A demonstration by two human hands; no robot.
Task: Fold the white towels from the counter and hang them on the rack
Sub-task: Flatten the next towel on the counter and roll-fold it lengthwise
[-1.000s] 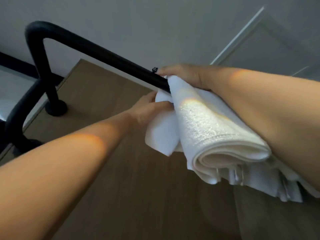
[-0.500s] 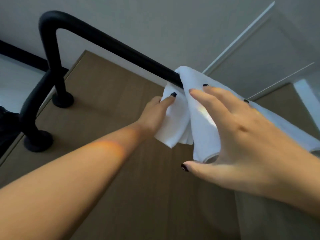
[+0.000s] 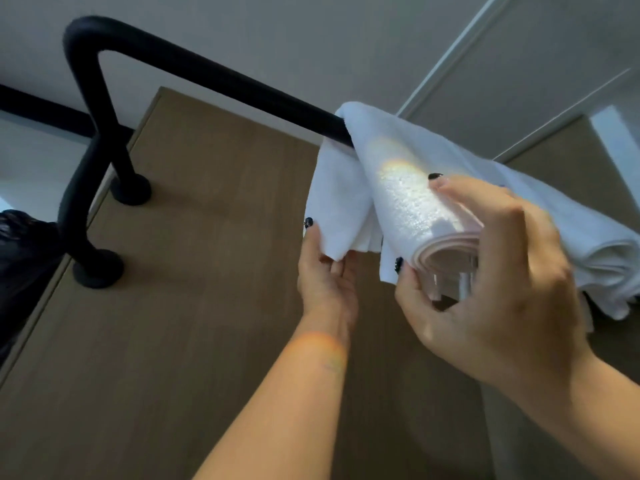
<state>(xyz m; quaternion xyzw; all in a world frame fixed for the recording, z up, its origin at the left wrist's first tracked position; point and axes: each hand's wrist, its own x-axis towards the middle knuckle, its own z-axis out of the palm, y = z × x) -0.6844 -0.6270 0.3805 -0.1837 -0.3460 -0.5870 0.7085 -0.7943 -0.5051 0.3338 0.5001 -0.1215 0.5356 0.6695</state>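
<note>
The right hand [image 3: 498, 271] curls its grip round the folded near edge of the white towel [image 3: 412, 195], thumb beneath. The left hand [image 3: 327, 282] pinches the hanging far corner. The towel drapes over the black rack [image 3: 214, 77] on the wood-panelled wall [image 3: 194, 237].

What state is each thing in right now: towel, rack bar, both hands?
Towel: folded, draped over the bar, both ends hanging.
Rack bar: fixed, bare left of the towel.
Left hand: holding the rear flap's lower corner.
Right hand: gripping the front folded edge.
</note>
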